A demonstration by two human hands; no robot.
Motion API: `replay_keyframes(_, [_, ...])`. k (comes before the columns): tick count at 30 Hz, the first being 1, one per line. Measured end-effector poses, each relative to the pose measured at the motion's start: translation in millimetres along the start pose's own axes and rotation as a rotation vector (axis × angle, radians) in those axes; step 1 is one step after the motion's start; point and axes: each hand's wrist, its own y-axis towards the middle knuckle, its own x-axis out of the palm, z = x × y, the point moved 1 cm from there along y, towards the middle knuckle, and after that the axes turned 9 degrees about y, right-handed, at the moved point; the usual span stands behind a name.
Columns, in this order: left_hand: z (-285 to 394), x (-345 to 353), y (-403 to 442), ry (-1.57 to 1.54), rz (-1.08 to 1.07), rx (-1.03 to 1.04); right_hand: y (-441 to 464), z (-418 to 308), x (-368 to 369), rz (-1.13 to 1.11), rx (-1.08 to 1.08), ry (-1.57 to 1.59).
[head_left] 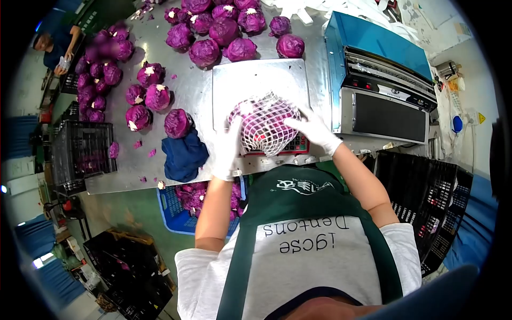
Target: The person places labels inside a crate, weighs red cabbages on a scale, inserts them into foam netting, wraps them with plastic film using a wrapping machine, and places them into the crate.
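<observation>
In the middle of the head view, cabbage in a white foam net [264, 125] sits at the front of a scale [256, 77], partly over its red-edged keypad [300, 144]. My left hand [226, 145], in a white glove, is on the net's left side, its fingers partly hidden. My right hand [314, 130], also gloved, touches the net's right side with its fingers spread. A dark blue cloth [184, 156] lies left of my left hand, against a single purple cabbage [177, 123].
Purple cabbages [224, 31] cover the back and left of the metal table [202, 90]. A blue-topped machine [381, 80] stands right. Black crates [82, 152] are at left and right; a blue crate [173, 213] is below the edge. Another person [56, 48] stands far left.
</observation>
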Motion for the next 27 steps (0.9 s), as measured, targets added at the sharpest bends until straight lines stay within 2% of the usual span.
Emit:
replay_keyframes(1, [-20.8,24.3,-1.7,-0.13,0.069,0.098,-3.6,-2.4,8.0,0.001,0.039,-0.023])
replay_keyframes(2, [-17.7,34.3,-6.3,-0.245,0.15,0.025,-6.9,-10.9,13.2,-0.021,0.032,-0.08])
replay_keyframes(3, [-25.0,38.3,0.8,-0.378,0.085,0.062,-2.6,-2.5,12.0,0.005,-0.027,-0.121])
replay_keyframes(4, [-28.2,39.9,6.9,-0.361,0.143,0.05,1.4,-0.7,13.9,0.009,-0.087,0.052])
replay_keyframes(5, [-31.4,39.6,8.9,-0.387,0.116,0.073,1.1,-8.0,14.9,0.024,0.068,0.131])
replay_keyframes(6, [-33.3,42.8,12.4,-0.336,0.196,0.047,3.7,-3.5,13.6,0.015,0.056,0.175])
replay_keyframes(8, [-12.7,40.3,14.5,-0.473,0.087,-0.005,14.5,9.5,6.5,0.003,0.032,0.147])
replay_keyframes(10, [8.9,39.4,21.3,-0.501,0.075,0.012,17.5,5.2,4.1,0.02,0.008,0.175])
replay_keyframes(11, [23.2,38.7,24.1,-0.411,0.118,0.081,15.3,-3.2,4.5,0.043,0.015,0.175])
replay_keyframes(14, [61.9,45.4,46.3,-0.381,0.034,0.219,8.9,-22.2,-7.8,0.109,-0.03,0.19])
replay_keyframes(15, [84.2,48.7,46.5,-0.176,0.053,0.236,4.7,-29.6,-14.3,0.143,-0.05,0.205])
replay_keyframes(16, [90.4,65.8,58.7,-0.32,0.03,0.27,4.7,-25.5,-27.8,0.215,-0.103,0.194])
replay_keyframes(20, [165.2,132.5,95.0,-0.34,-0.163,0.43,-5.4,-67.8,-83.8,0.337,-0.232,0.323])
replay_keyframes(22, [178.6,193.6,127.2,-0.188,-0.025,0.477,-11.6,-105.2,-117.8,0.379,-0.299,0.311])
replay_keyframes(23, [200.0,222.9,140.4,-0.285,-0.11,0.515,-13.4,-120.8,-138.1,0.419,-0.267,0.355])
replay_keyframes(24, [219.3,246.5,151.9,-0.382,-0.192,0.553,-6.3,-120.0,-171.8,0.428,-0.337,0.28])
replay_keyframes(25, [256.2,257.5,140.9,-0.458,-0.23,0.527,-8.7,-140.0,-187.8,0.476,-0.286,0.293])
replay_keyframes(26, [286.5,269.4,143.6,-0.53,-0.404,0.525,-11.4,-159.4,-205.3,0.526,-0.231,0.304])
replay_keyframes(27, [304.0,290.7,147.9,-0.465,-0.316,0.55,-5.2,-163.3,-234.6,0.566,-0.238,0.283])
